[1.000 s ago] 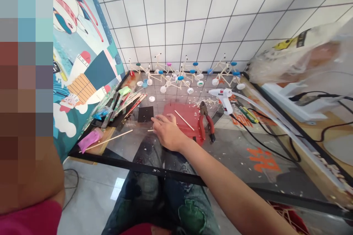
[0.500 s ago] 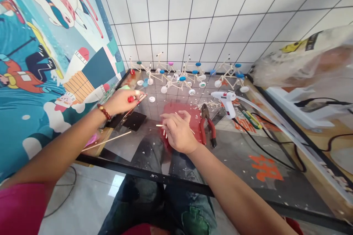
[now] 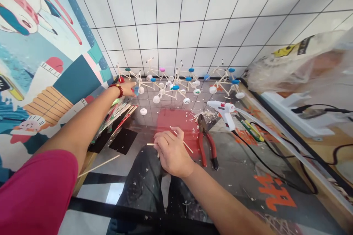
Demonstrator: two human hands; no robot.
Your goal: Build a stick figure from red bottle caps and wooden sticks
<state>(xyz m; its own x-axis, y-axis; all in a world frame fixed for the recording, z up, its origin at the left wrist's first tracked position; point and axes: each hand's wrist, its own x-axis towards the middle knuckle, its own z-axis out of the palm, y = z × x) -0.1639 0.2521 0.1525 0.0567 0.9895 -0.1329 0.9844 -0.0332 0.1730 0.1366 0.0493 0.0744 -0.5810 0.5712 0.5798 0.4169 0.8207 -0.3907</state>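
Observation:
My left hand (image 3: pixel 128 89) is stretched to the far left of the table, its fingers curled down beside a light blue cap (image 3: pixel 136 90). A sliver of a small red cap (image 3: pixel 132 90) shows in its grip; the rest is hidden. Nearer to me, my right hand (image 3: pixel 172 150) is closed, palm down, around short wooden sticks (image 3: pixel 150 144), whose ends poke out at the left and below. Another thin stick (image 3: pixel 188 145) runs past its thumb side; whether it is gripped I cannot tell. Under and beyond this hand lies a red mat (image 3: pixel 173 117).
Several stick models with round caps (image 3: pixel 175 87) line the back wall. Red-handled pliers (image 3: pixel 205 139), a white glue gun (image 3: pixel 224 110) with its cable and a green cutter knife (image 3: pixel 250 128) lie right. Bundled sticks (image 3: pixel 118 115) and a white disc (image 3: pixel 143 111) are left.
My left hand has moved away from over the stick bundle to the back left, by the light blue cap. The view has shifted; my right hand keeps its hold above the mat.

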